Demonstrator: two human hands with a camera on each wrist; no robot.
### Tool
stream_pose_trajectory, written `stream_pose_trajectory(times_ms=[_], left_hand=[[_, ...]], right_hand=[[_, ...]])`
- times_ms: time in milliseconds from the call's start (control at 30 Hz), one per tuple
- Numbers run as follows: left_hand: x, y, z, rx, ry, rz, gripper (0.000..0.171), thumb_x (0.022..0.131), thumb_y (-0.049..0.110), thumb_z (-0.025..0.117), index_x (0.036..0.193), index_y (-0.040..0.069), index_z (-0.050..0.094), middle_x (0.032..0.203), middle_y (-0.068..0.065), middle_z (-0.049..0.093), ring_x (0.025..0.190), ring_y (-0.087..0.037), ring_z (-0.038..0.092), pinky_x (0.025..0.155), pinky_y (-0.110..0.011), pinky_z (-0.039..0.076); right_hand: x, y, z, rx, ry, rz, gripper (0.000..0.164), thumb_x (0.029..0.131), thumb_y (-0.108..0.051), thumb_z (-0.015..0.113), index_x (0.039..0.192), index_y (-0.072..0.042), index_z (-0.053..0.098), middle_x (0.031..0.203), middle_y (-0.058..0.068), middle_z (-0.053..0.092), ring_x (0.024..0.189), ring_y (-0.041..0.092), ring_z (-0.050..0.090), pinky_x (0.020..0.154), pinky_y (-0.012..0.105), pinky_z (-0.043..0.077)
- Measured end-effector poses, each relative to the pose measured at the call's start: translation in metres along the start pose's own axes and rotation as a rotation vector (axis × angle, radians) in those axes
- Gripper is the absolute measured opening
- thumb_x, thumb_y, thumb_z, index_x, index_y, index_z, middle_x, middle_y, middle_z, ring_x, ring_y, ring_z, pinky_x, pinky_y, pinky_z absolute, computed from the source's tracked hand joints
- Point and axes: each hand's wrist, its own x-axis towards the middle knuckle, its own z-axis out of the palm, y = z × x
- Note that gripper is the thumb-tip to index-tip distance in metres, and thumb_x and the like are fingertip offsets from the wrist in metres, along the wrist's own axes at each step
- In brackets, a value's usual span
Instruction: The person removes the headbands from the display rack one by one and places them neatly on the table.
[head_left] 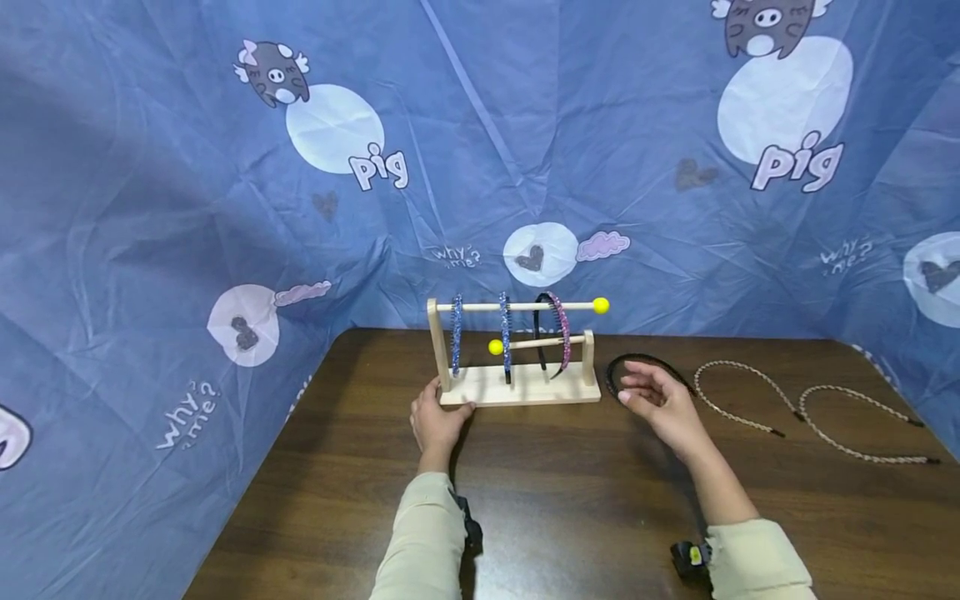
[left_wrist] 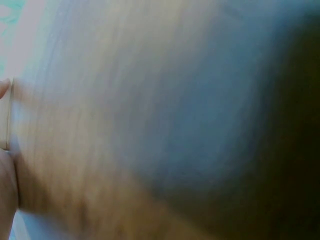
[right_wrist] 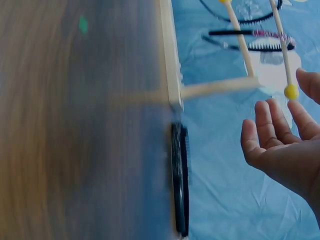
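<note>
A wooden headband rack (head_left: 517,392) with two yellow-tipped rods stands on the table. On the rods hang a blue glittery headband (head_left: 457,333) at the left, another blue glittery headband (head_left: 506,329) in the middle and a pink glittery headband (head_left: 562,329) at the right. My left hand (head_left: 438,421) grips the front left corner of the rack's base. Just right of the rack lies a black headband (right_wrist: 178,180). Above it my right hand (head_left: 660,404) hovers with loosely bent fingers and nothing in them. Little of the left hand shows in the blurred left wrist view.
Two braided, light-coloured headbands lie on the right of the brown table (head_left: 555,500): one braided headband (head_left: 723,408) nearer the black one, another braided headband (head_left: 840,446) further right. A blue printed cloth (head_left: 465,167) hangs behind the table.
</note>
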Motion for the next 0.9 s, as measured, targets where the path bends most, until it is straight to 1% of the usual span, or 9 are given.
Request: stream_pose_trajectory(times_ms=[100,233,300,367,467,533,633,767,900], left_hand=[[0.001,0.000,-0.001,-0.005,0.008,0.014,0.079,0.060,0.030,0.086,0.130,0.014,0.052,0.125,-0.009,0.055,0.113,-0.027,0.043,0.095,-0.042,0.031],[0.000,0.000,-0.001,-0.009,0.020,0.024,0.079,0.060,0.029,0.086,0.130,0.013,0.053,0.124,-0.009,0.056,0.112,-0.028,0.043,0.095,-0.041,0.030],[0.000,0.000,-0.001,-0.012,0.022,0.023,0.079,0.059,0.028,0.086,0.129,0.012,0.053,0.124,-0.009,0.056,0.112,-0.028,0.043,0.095,-0.042,0.030],[-0.001,0.000,-0.001,-0.015,0.021,0.023,0.079,0.059,0.028,0.087,0.129,0.012,0.053,0.123,-0.010,0.057,0.112,-0.028,0.043,0.095,-0.042,0.030],[-0.001,0.000,-0.001,-0.018,0.018,0.025,0.078,0.059,0.028,0.086,0.129,0.012,0.054,0.123,-0.010,0.057,0.112,-0.028,0.043,0.095,-0.042,0.030],[-0.001,0.000,-0.001,-0.020,0.020,0.029,0.078,0.059,0.028,0.086,0.128,0.012,0.054,0.123,-0.011,0.057,0.112,-0.028,0.043,0.095,-0.042,0.031],[-0.001,0.000,-0.001,-0.022,0.027,0.036,0.078,0.059,0.029,0.086,0.128,0.012,0.054,0.123,-0.010,0.057,0.112,-0.028,0.044,0.094,-0.042,0.031],[0.000,0.000,-0.002,-0.022,0.032,0.044,0.078,0.059,0.029,0.086,0.128,0.012,0.054,0.123,-0.010,0.057,0.112,-0.029,0.044,0.095,-0.042,0.031],[0.000,0.000,-0.001,-0.022,0.024,0.037,0.078,0.059,0.028,0.086,0.128,0.012,0.054,0.123,-0.010,0.057,0.112,-0.029,0.044,0.095,-0.042,0.031]], right_hand=[[0.005,-0.002,0.012,0.033,0.002,-0.013,0.045,0.085,-0.002,0.065,0.125,0.009,0.048,0.107,0.026,0.057,0.090,0.011,0.057,0.074,0.018,0.047],[0.010,-0.006,0.025,0.054,-0.006,-0.003,0.044,0.085,0.001,0.064,0.125,0.008,0.048,0.108,0.027,0.056,0.090,0.013,0.057,0.074,0.020,0.047],[0.012,-0.008,0.030,0.052,-0.010,0.006,0.043,0.085,0.002,0.063,0.125,0.007,0.049,0.108,0.025,0.056,0.092,0.018,0.057,0.074,0.020,0.047],[0.014,-0.011,0.035,0.060,-0.007,0.017,0.043,0.085,0.003,0.063,0.125,0.007,0.049,0.108,0.024,0.056,0.095,0.025,0.056,0.076,0.019,0.046],[0.018,-0.012,0.041,0.080,0.002,0.030,0.042,0.084,0.006,0.062,0.124,0.009,0.049,0.109,0.026,0.055,0.100,0.036,0.052,0.077,0.020,0.045],[0.020,-0.013,0.046,0.102,0.007,0.031,0.043,0.084,0.008,0.061,0.124,0.011,0.048,0.111,0.029,0.053,0.102,0.040,0.050,0.080,0.022,0.045],[0.024,-0.014,0.052,0.109,0.012,0.031,0.044,0.084,0.008,0.061,0.125,0.012,0.047,0.114,0.030,0.052,0.103,0.039,0.049,0.083,0.025,0.043],[0.029,-0.014,0.060,0.096,0.029,0.043,0.045,0.083,0.005,0.063,0.125,0.009,0.047,0.115,0.026,0.053,0.101,0.033,0.050,0.086,0.029,0.042],[0.035,-0.013,0.067,0.075,0.062,0.054,0.047,0.082,0.002,0.065,0.125,0.007,0.047,0.115,0.025,0.053,0.099,0.032,0.051,0.085,0.032,0.042]])
